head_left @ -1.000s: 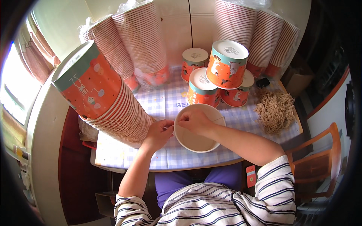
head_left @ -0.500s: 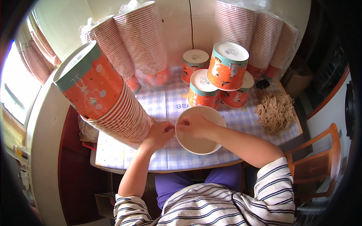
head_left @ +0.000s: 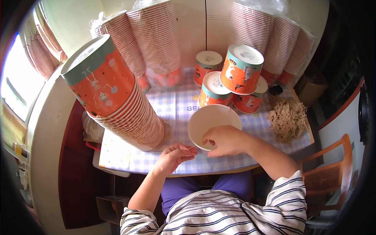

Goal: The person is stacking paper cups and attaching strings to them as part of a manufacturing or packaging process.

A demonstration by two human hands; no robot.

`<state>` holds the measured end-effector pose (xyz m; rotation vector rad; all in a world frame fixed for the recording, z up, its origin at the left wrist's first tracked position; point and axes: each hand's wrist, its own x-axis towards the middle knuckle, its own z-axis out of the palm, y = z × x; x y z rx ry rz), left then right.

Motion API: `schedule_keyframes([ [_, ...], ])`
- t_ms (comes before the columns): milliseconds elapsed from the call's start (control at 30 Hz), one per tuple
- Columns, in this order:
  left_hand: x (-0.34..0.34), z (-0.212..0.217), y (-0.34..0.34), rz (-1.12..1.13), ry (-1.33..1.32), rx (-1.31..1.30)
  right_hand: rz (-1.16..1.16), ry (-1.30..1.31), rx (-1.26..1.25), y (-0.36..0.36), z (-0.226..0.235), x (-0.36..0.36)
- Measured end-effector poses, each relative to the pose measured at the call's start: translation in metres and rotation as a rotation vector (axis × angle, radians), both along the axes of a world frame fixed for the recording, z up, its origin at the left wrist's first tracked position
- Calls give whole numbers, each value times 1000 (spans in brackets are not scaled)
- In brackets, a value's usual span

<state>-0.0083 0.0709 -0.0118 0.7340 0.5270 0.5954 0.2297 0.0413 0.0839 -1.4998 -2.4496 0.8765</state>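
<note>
A paper bucket (head_left: 201, 117) stands in front of me with its pale inside facing up. At its near rim, my right hand (head_left: 227, 140) bends over the edge with thumb and fingers curled together; what they pinch is too small to make out. Just left of the rim, my left hand (head_left: 176, 156) holds a thin pale strand of string between thumb and fingertips. A tall leaning stack of nested orange paper buckets (head_left: 131, 113) rises beside my left hand. To the right of the bucket lies a tangled heap of beige strings (head_left: 288, 119).
Several upside-down orange and teal buckets (head_left: 242, 72) are grouped behind the bucket, one resting on top of others. Plastic-wrapped bucket stacks (head_left: 154, 43) line the back wall. A blue checked cloth (head_left: 172, 102) covers the table. A wooden chair (head_left: 329, 176) stands at right.
My right hand has moved from inside the bucket toward me, to its near rim. My left hand has come nearer and slightly right, away from the rim's left side; the strand now shows.
</note>
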Motion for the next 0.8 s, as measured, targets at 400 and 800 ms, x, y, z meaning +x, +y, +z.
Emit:
schedule_keyframes([
  [400, 8, 15, -16, 266, 119, 673, -69, 175, 222, -6, -10, 13],
  [800, 27, 22, -1, 215, 60, 355, 0, 437, 167, 5, 24, -8],
])
